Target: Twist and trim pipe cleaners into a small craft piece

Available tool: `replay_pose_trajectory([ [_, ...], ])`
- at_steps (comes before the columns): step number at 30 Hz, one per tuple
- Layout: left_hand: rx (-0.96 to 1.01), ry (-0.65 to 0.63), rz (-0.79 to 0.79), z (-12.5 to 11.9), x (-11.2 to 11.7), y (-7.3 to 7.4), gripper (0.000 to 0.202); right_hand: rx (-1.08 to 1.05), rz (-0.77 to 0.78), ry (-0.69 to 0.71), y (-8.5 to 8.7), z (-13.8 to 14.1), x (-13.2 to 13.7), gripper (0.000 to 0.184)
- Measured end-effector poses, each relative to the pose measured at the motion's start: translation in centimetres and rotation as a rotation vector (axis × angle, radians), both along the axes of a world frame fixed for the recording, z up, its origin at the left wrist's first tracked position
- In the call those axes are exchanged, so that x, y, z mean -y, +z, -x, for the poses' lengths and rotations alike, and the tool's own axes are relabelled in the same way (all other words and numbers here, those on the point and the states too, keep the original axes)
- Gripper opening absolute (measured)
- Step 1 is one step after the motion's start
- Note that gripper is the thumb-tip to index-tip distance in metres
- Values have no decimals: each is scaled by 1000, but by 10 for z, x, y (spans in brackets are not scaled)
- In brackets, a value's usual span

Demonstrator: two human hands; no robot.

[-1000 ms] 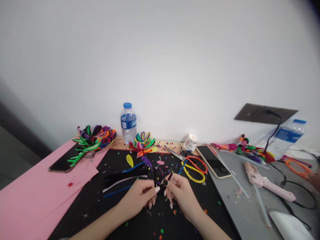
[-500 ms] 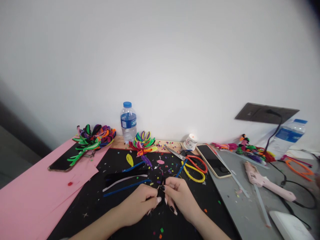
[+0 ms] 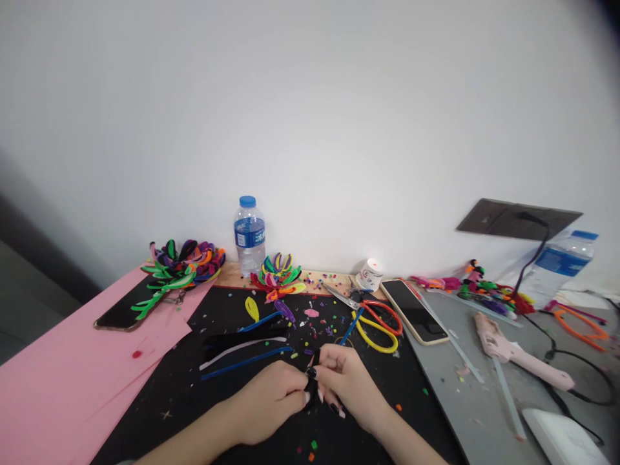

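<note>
Pipe cleaner (image 3: 312, 387), black, is pinched by the left hand (image 3: 271, 400) and right hand (image 3: 351, 382), close together above the middle of the black mat (image 3: 411, 391); scissors (image 3: 376, 336) lie toward its far right corner.

the wooden tabletop (image 3: 228, 278) bears a black mat (image 3: 179, 407), a sheet of pink paper (image 3: 43, 381) at left, and, along its far edge, a water bottle (image 3: 250, 234), a white paper cup (image 3: 369, 275) and small coloured bits (image 3: 325, 280).

My black strip (image 3: 311, 389): matt, soft-looking | my scissors (image 3: 378, 303): shiny metal blades, smooth handles | bottle (image 3: 250, 234): clear glossy plastic | phone screen (image 3: 415, 312): smooth, glossy
</note>
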State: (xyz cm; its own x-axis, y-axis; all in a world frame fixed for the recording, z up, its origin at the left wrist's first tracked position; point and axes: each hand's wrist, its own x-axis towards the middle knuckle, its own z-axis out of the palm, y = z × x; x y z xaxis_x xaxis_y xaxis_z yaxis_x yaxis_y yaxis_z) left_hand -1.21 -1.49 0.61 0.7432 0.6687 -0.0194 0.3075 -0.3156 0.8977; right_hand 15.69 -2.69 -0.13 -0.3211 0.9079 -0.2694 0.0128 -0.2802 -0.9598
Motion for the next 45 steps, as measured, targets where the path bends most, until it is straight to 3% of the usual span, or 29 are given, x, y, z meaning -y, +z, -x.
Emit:
replay_pose_trajectory([
  [23,-66,-10,-62,1,1,-5,29,-12,5,-32,-3,-2,0,23],
  [28,-85,68,-103,-2,1,-2,31,-156,0,-152,1,-2,-1,26],
  [32,-103,129,-69,-2,1,2,19,-318,29,-248,3,-1,0,30],
  [37,-184,202,-224,0,-2,2,10,-383,58,-231,0,1,2,29],
  [45,-428,170,-443,2,-5,-2,8,-437,78,-231,-5,0,0,24],
])
